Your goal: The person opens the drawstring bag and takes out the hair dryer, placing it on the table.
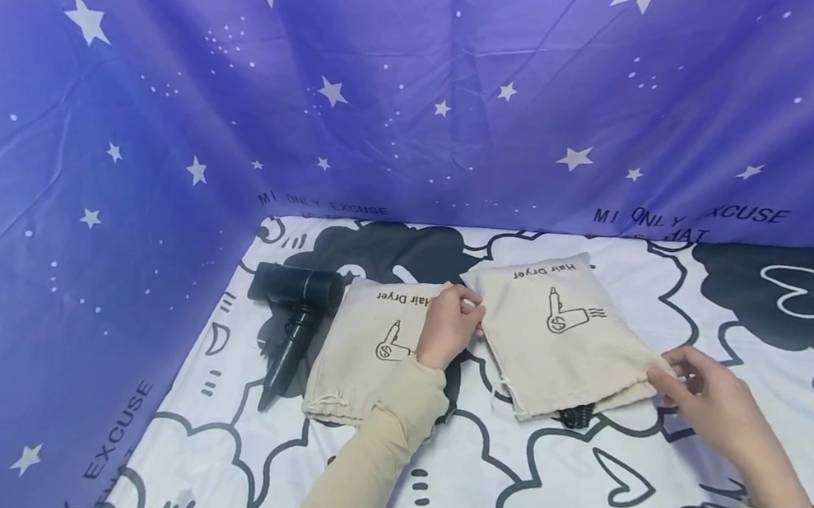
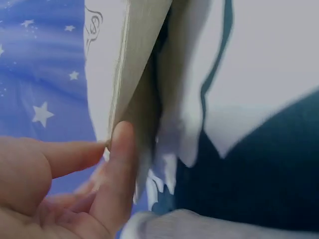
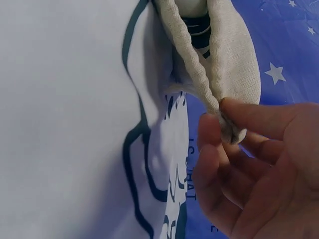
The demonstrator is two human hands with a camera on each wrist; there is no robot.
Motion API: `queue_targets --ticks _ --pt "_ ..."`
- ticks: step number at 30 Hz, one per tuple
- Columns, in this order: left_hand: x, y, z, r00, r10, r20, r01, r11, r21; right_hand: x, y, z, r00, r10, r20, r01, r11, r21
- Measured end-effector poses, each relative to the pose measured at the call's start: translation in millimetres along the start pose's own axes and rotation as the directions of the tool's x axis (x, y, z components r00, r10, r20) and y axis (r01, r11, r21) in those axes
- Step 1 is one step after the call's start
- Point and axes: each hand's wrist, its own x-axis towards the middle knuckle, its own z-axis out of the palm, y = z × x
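A cream cloth drawstring bag [image 1: 553, 352] printed "Hair Dryer" is spread between my two hands. My left hand [image 1: 450, 325] pinches its far left corner between thumb and finger, as the left wrist view also shows. At the near right corner, my right hand [image 1: 712, 398] pinches the edge by the bag's mouth. A coiled black cord [image 1: 574, 416] peeks out of that mouth. In the right wrist view the gathered hem [image 3: 192, 55] stands parted, with something black and ribbed [image 3: 198, 34] inside. What else fills the bag is hidden.
A second "Hair Dryer" bag [image 1: 352, 348] lies to the left, partly under my left forearm. Beyond it rests a black hair dryer [image 1: 296, 296]. The cloth on the table [image 1: 471, 493] has a black-and-white print. A purple star-printed curtain [image 1: 428, 57] hangs behind and at left.
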Motion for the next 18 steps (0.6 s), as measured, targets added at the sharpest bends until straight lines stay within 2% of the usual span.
queue_targets --ticks 4,7,11,18 --pt "7.5 -8.4 3.6 1.000 0.018 -0.016 -0.017 0.998 0.054 -0.2 4 0 0.993 0.067 0.095 -0.069 0.997 0.022" --pt "13.1 -11.4 7.1 0.999 0.028 -0.034 -0.027 0.999 0.047 -0.4 5 2 0.988 0.075 0.138 -0.080 0.996 0.026" --pt "18.8 -11.6 11.2 0.998 0.018 -0.061 -0.017 1.000 0.020 -0.5 5 3 0.993 0.047 0.111 -0.050 0.999 0.019" --pt "27.4 -10.7 13.7 0.993 -0.035 -0.110 0.036 0.999 0.009 3.3 5 -1 0.999 0.002 0.052 -0.003 1.000 0.022"
